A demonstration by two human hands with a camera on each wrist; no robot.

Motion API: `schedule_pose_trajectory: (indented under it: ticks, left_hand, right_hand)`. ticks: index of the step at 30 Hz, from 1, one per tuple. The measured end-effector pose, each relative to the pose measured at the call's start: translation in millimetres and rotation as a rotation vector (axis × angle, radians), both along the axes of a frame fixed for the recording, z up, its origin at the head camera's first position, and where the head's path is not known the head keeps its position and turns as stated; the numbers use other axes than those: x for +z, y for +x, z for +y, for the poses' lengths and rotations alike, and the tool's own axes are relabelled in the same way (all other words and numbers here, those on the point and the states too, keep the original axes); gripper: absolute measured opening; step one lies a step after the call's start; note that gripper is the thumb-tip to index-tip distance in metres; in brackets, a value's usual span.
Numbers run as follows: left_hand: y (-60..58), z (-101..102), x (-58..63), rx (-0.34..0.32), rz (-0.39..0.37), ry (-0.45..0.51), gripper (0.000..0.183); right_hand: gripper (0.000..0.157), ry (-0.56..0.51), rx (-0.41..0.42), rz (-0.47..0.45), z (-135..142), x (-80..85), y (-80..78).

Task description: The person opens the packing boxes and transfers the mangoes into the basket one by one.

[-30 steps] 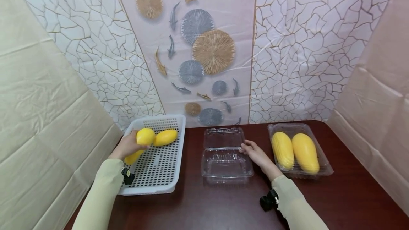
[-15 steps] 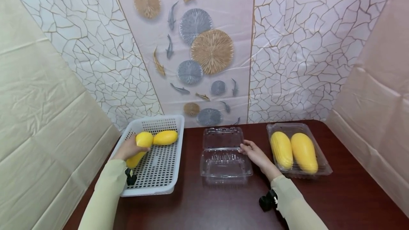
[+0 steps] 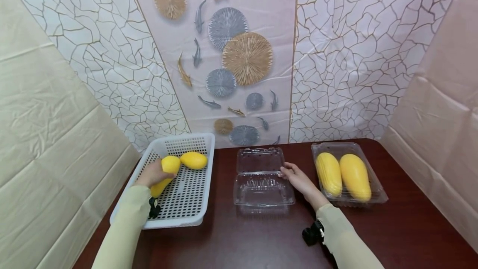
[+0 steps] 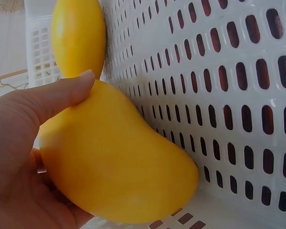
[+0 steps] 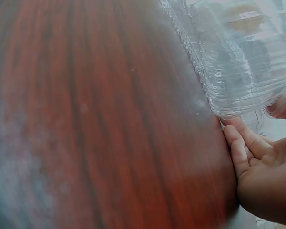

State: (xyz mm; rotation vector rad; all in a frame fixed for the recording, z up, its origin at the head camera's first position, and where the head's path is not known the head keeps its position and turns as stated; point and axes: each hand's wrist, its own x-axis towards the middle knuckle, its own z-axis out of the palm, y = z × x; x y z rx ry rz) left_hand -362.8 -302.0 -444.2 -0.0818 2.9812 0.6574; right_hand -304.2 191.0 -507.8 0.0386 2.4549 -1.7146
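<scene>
In the head view my left hand (image 3: 152,173) grips a yellow mango (image 3: 170,165) in the white plastic basket (image 3: 210,169). The left wrist view has the thumb across the top of this mango (image 4: 119,157), the fingers on its other side, partly hidden. A second mango (image 3: 194,160) lies in the basket just beyond, its end close to the held one. My right hand (image 3: 298,179) pinches the right edge of an opened clear plastic clamshell box (image 3: 264,194) near its hinge. Seen from the right wrist, curled fingers (image 5: 238,143) meet the box's edge.
To the right stands another clear clamshell box (image 3: 379,196), its lid down over two large mangoes (image 3: 354,177). All of it rests on a dark red-brown wooden table (image 3: 239,244). A patterned cloth (image 3: 239,107) hangs behind, with beige cloth sides.
My left hand has sunk a little into the basket and shifted slightly right with the mango in its grip. The right hand and the opened box look unchanged.
</scene>
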Motion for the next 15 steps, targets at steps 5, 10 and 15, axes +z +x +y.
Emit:
schedule_pose_trajectory:
  ticks: [5, 10, 15]
  left_hand:
    - [-1.6, 0.4, -1.8, -0.006, 0.027, 0.021, 0.079]
    - [-4.1, 2.7, -0.8, -0.012, 0.046, -0.001, 0.084]
    - [-9.2, 1.9, -5.1, 0.005, 0.054, -0.013, 0.085]
  right_hand:
    - [0.062, -0.004, -0.006, 0.0, -0.7, 0.9, -0.6]
    - [0.062, -0.007, -0.003, 0.003, -1.3, 1.5, -0.4]
    - [0.062, 0.0, 0.0, 0.002, -1.5, 1.2, -0.1]
